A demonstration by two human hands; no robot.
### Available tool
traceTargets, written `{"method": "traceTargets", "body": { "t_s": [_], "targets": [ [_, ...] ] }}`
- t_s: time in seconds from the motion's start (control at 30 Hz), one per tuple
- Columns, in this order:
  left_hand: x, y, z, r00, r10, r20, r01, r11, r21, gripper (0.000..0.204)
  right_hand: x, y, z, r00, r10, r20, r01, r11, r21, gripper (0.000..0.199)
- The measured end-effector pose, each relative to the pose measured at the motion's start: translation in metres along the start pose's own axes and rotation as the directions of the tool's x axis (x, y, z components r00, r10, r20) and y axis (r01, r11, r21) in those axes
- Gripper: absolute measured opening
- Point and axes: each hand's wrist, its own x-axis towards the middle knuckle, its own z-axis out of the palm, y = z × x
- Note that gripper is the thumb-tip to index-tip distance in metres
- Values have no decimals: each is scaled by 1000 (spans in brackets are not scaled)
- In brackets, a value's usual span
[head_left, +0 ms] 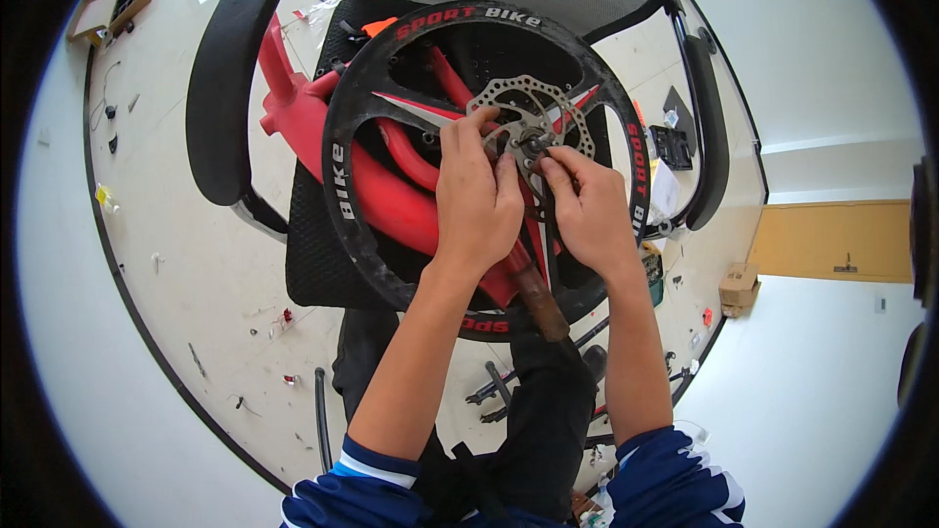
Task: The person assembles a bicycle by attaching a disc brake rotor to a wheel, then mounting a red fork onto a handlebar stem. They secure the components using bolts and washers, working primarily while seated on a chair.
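A black bicycle wheel with broad moulded spokes is seen from above, held in the middle of the view over a black mesh office chair. A red bicycle frame lies behind and through the wheel, resting on the chair's seat. At the wheel's centre a silver perforated brake disc is fixed around the hub.

The left hand is laid over the wheel's centre, its fingers curled onto the lower left edge of the disc and the hub; its grip is pressed against these parts, though what, if anything, is pinched beneath the fingertips cannot be told. The right hand is placed just beside it, the fingertips brought together at the hub as if pinching a small part there, which is hidden by the fingers. The two hands are touching or nearly touching at the hub.

Both forearms are bare and enter from the lower edge, with blue sleeves striped in white at the elbows. A pale floor is scattered with small parts around the chair. A cardboard box is seen at the right, near a white wall.
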Motion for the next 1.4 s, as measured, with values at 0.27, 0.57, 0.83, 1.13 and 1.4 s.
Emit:
{"method": "traceTargets", "body": {
  "t_s": [0.27,0.57,0.83,1.13,1.4],
  "targets": [
    [0,1,0,1000,-19,-3,19,1000,9,41,4,-5,2,998,-67,-1,67,996,-59,17],
    [0,3,4,999,-32,-7,32,998,58,41,-5,-14,19,994,-50,-96,36,989,-141,19],
    [2,2,-4,998,-60,22,62,994,-94,42,-8,-31,25,992,83,-92,-102,969,-225,22],
    [14,-13,-22,953,-257,161,303,823,-480,35,-34,-31,9,994,-55,90,79,956,-283,37],
    [10,-11,-14,955,-287,75,290,853,-434,34,-18,-22,-44,777,-187,601,409,876,-256,42]
  ]
}}
